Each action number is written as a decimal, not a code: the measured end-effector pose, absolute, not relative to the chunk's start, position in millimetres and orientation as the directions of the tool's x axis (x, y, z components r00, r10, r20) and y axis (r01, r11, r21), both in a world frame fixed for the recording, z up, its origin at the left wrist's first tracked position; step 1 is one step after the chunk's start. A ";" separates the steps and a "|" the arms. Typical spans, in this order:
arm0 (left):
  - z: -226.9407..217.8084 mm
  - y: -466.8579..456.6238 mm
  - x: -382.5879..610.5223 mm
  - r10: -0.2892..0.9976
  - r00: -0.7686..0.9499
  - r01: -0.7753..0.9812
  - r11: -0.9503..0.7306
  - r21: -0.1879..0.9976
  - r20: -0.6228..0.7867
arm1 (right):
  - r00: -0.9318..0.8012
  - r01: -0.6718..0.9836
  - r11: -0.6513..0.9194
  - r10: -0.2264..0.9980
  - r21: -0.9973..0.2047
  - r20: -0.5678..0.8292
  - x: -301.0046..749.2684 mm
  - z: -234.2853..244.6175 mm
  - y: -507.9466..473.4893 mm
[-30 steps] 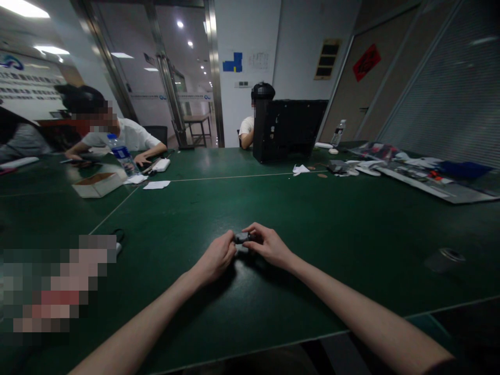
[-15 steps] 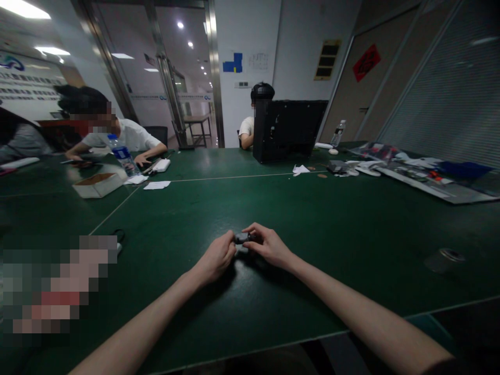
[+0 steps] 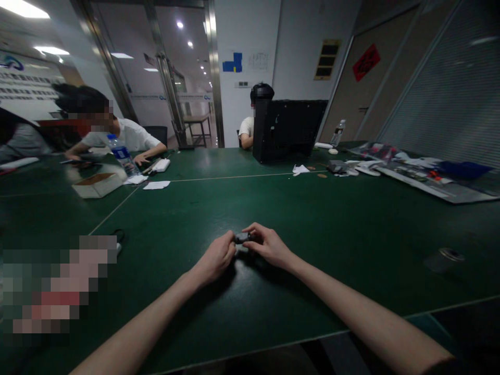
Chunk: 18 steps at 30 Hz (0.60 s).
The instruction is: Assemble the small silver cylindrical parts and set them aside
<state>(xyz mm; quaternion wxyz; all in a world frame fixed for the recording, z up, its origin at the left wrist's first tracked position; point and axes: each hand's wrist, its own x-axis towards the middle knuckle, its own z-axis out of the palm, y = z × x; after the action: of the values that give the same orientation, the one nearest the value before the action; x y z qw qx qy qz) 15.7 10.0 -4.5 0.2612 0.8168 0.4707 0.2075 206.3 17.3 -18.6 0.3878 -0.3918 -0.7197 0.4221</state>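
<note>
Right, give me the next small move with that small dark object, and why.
Probably turn the small dark object a little toward the camera: the left hand and right hand grip it from either side and cover most of it, so its shape and details can't be made out.
</note>
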 end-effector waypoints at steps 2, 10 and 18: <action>-3.7 10.3 15.7 0.878 0.470 0.666 -0.418 0.617 0.087 | -0.390 0.252 0.344 0.891 -0.904 0.230 206.1 -18.0 17.1; -2.1 11.7 13.8 0.864 0.499 0.621 -0.409 0.668 0.066 | -0.380 0.380 0.433 0.879 -0.818 0.289 207.5 -16.2 16.2; 0.2 12.3 14.9 0.881 0.469 0.510 -0.327 0.795 0.062 | -0.387 0.380 0.457 0.868 -0.804 0.311 209.4 -17.2 18.7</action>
<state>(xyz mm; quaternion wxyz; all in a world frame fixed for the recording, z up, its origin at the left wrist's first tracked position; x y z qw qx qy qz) 14.9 12.3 0.2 0.3669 0.7744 0.4493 0.2527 209.4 18.7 -17.2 0.3753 -0.4070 -0.7666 0.3252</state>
